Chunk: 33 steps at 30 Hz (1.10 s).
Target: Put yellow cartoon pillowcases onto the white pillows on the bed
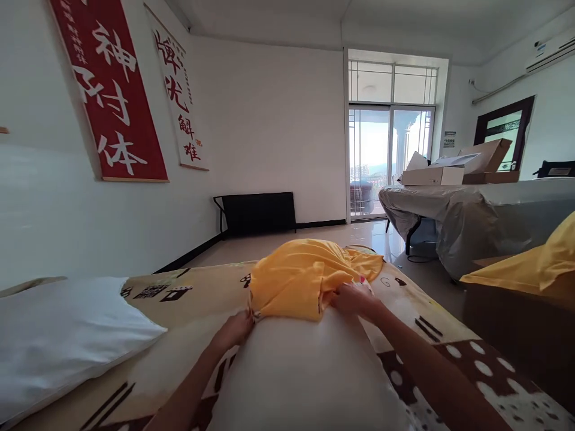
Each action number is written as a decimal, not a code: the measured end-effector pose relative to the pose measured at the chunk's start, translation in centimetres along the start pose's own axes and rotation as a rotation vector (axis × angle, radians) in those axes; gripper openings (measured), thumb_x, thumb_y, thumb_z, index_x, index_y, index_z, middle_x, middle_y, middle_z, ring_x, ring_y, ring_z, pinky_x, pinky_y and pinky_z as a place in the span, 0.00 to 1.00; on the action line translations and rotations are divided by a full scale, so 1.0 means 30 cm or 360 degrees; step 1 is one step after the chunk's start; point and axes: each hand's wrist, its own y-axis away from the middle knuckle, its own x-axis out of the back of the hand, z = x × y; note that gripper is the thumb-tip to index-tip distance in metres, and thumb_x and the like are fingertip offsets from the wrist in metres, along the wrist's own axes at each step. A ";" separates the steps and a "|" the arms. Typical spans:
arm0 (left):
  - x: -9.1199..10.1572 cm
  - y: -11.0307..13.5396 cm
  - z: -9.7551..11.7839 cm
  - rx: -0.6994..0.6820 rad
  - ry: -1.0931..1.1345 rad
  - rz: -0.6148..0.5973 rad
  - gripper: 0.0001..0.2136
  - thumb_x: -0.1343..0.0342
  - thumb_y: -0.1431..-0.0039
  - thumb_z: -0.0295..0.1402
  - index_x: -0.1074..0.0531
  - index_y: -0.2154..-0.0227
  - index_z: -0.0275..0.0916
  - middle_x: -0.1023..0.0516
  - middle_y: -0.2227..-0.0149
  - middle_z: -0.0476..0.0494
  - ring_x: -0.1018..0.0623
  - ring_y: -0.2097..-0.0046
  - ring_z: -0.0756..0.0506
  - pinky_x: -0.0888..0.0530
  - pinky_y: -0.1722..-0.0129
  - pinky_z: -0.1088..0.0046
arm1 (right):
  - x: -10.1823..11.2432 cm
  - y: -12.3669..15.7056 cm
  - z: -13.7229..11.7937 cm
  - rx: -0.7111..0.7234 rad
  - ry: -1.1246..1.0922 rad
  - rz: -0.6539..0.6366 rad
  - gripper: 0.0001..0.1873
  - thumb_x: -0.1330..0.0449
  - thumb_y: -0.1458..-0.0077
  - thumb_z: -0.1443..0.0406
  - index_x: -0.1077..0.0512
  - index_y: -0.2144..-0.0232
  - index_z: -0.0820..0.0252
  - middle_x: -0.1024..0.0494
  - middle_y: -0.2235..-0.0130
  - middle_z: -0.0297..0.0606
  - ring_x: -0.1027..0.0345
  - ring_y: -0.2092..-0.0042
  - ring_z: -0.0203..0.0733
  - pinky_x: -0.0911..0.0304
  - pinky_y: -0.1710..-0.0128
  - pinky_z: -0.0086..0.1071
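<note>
A white pillow lies in front of me on a patterned bed sheet. Its far end is covered by a bunched yellow pillowcase. My left hand is closed on the left edge of the pillowcase opening, beside the pillow. My right hand is closed on the right edge of the same opening. Both arms reach forward along the pillow's sides.
A second white pillow lies at the left. More yellow fabric rests on a brown box at the right. A plastic-covered table with cardboard boxes stands beyond, near a glass door. Banners hang on the left wall.
</note>
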 end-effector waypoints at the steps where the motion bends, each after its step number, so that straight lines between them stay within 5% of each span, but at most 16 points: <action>1: 0.001 0.003 -0.002 -0.0039 -0.0101 0.0010 0.14 0.51 0.50 0.36 0.26 0.65 0.33 0.21 0.69 0.29 0.24 0.58 0.28 0.30 0.58 0.46 | -0.003 -0.008 -0.013 0.0027 0.0000 0.0010 0.15 0.46 0.47 0.58 0.23 0.69 0.59 0.22 0.63 0.46 0.30 0.60 0.51 0.39 0.60 0.39; 3: -0.007 0.011 0.025 -0.0211 -0.0213 0.0055 0.22 0.52 0.51 0.30 0.31 0.52 0.31 0.26 0.51 0.25 0.31 0.45 0.29 0.37 0.47 0.44 | -0.017 -0.024 -0.047 0.0090 0.0033 0.0069 0.13 0.46 0.49 0.62 0.24 0.67 0.60 0.24 0.58 0.48 0.32 0.55 0.53 0.41 0.56 0.41; 5: -0.034 0.014 0.087 -0.0638 -0.0258 0.0019 0.32 0.54 0.53 0.24 0.44 0.40 0.34 0.41 0.37 0.34 0.43 0.36 0.38 0.46 0.38 0.54 | -0.048 -0.033 -0.087 0.0153 0.0014 0.0192 0.13 0.48 0.48 0.66 0.25 0.63 0.62 0.25 0.55 0.49 0.33 0.52 0.52 0.44 0.53 0.41; 7: -0.078 0.014 0.155 -0.1102 -0.0282 -0.0130 0.38 0.54 0.55 0.23 0.51 0.37 0.39 0.48 0.34 0.41 0.49 0.34 0.43 0.50 0.36 0.60 | -0.094 -0.035 -0.125 0.0185 -0.0056 0.0334 0.13 0.51 0.45 0.68 0.27 0.63 0.62 0.25 0.56 0.46 0.32 0.54 0.48 0.45 0.53 0.39; 9: -0.132 0.015 0.200 -0.1326 -0.0283 -0.0284 0.37 0.53 0.54 0.24 0.50 0.37 0.40 0.44 0.36 0.40 0.46 0.35 0.40 0.49 0.37 0.55 | -0.134 -0.029 -0.148 0.0124 -0.0172 0.0503 0.12 0.52 0.43 0.69 0.29 0.64 0.61 0.24 0.60 0.43 0.31 0.57 0.45 0.45 0.54 0.36; 12: -0.195 0.021 0.197 -0.1211 -0.0149 -0.0290 0.24 0.55 0.48 0.27 0.35 0.46 0.39 0.30 0.46 0.37 0.33 0.44 0.39 0.38 0.44 0.56 | -0.141 -0.005 -0.159 0.0012 -0.0382 0.0623 0.12 0.55 0.40 0.68 0.32 0.66 0.61 0.24 0.67 0.40 0.31 0.63 0.42 0.45 0.62 0.31; 15: -0.185 0.035 0.141 -0.1105 0.0004 -0.0095 0.13 0.57 0.43 0.32 0.26 0.64 0.38 0.24 0.62 0.39 0.26 0.58 0.42 0.31 0.55 0.63 | -0.086 0.046 -0.171 0.0177 -0.0619 0.0450 0.14 0.58 0.36 0.63 0.34 0.66 0.58 0.25 0.70 0.36 0.31 0.67 0.40 0.47 0.68 0.28; 20: -0.024 0.083 0.086 -0.1024 0.0147 0.0159 0.14 0.55 0.44 0.37 0.27 0.77 0.41 0.25 0.77 0.45 0.26 0.74 0.46 0.32 0.73 0.71 | 0.017 0.151 -0.172 0.0404 -0.0627 0.0137 0.09 0.52 0.39 0.61 0.33 0.61 0.53 0.24 0.65 0.36 0.31 0.60 0.43 0.46 0.64 0.29; 23: 0.081 0.120 0.091 -0.1193 -0.0076 0.0343 0.13 0.54 0.47 0.34 0.28 0.82 0.42 0.27 0.80 0.46 0.28 0.76 0.46 0.34 0.75 0.71 | 0.049 0.199 -0.135 0.0402 -0.0528 -0.0105 0.18 0.44 0.46 0.63 0.35 0.51 0.49 0.25 0.63 0.36 0.32 0.59 0.45 0.45 0.65 0.29; 25: 0.127 0.148 0.097 -0.1371 -0.0247 0.0417 0.12 0.52 0.48 0.32 0.31 0.84 0.43 0.28 0.78 0.45 0.28 0.73 0.45 0.33 0.72 0.70 | 0.053 0.224 -0.110 0.0419 -0.0405 -0.0185 0.19 0.44 0.49 0.67 0.32 0.53 0.50 0.25 0.64 0.37 0.32 0.60 0.44 0.45 0.65 0.29; 28: 0.150 0.193 0.101 -0.1583 -0.0339 0.0243 0.11 0.51 0.50 0.29 0.30 0.84 0.44 0.23 0.64 0.43 0.26 0.59 0.40 0.31 0.61 0.65 | 0.029 0.250 -0.092 0.0540 -0.0116 -0.0148 0.11 0.46 0.49 0.71 0.28 0.65 0.56 0.24 0.64 0.39 0.32 0.62 0.42 0.45 0.66 0.29; 33: 0.088 0.219 0.120 -0.1447 -0.0079 -0.0530 0.13 0.52 0.48 0.26 0.25 0.79 0.46 0.27 0.46 0.51 0.36 0.39 0.37 0.45 0.39 0.57 | -0.025 0.256 -0.106 0.0987 0.0253 -0.0062 0.01 0.42 0.45 0.67 0.30 0.68 0.58 0.24 0.70 0.34 0.36 0.72 0.36 0.51 0.74 0.30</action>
